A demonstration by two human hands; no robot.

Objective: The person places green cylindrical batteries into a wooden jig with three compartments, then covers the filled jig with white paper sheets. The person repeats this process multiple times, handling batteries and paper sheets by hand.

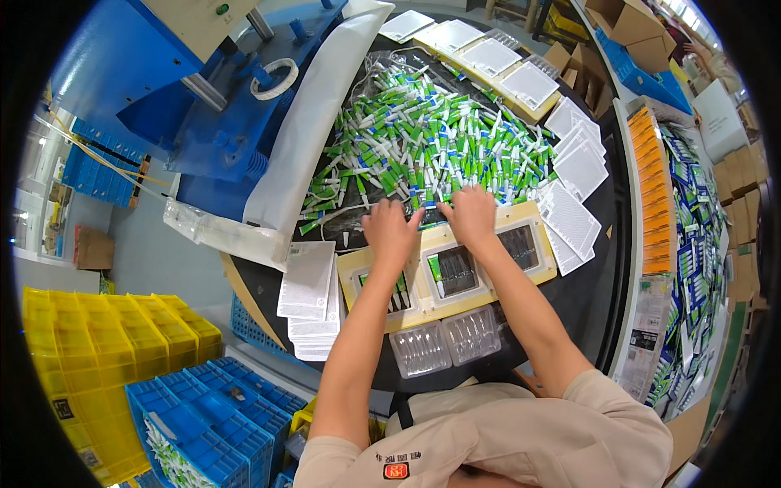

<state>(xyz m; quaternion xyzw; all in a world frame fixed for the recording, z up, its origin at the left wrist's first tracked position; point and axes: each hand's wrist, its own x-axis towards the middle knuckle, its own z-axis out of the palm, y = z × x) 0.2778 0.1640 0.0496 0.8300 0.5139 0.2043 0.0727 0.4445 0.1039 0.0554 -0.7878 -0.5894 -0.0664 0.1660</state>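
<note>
A wide heap of small green-and-white tubes [439,134] with blue bands lies on the dark round table. At its near edge, my left hand [392,232] bends its fingers down among the tubes, thumb toward the right. Close beside it, my right hand [472,215] is curled over the same edge. What the fingertips hold is hidden. Under my wrists lies a cream tray frame [419,281] with windows holding clear blister shells. A green-and-white tube [437,275] lies in the middle window, and several more in the left one, partly behind my forearm.
White printed cards [307,281] are stacked left of the frame, others [569,215] fanned at right. Clear blister shells [421,350] lie nearest me. Another frame [488,61] bears cards at the back. A blue press machine [220,122] stands left, yellow crates [114,342] and blue crates [211,415] below.
</note>
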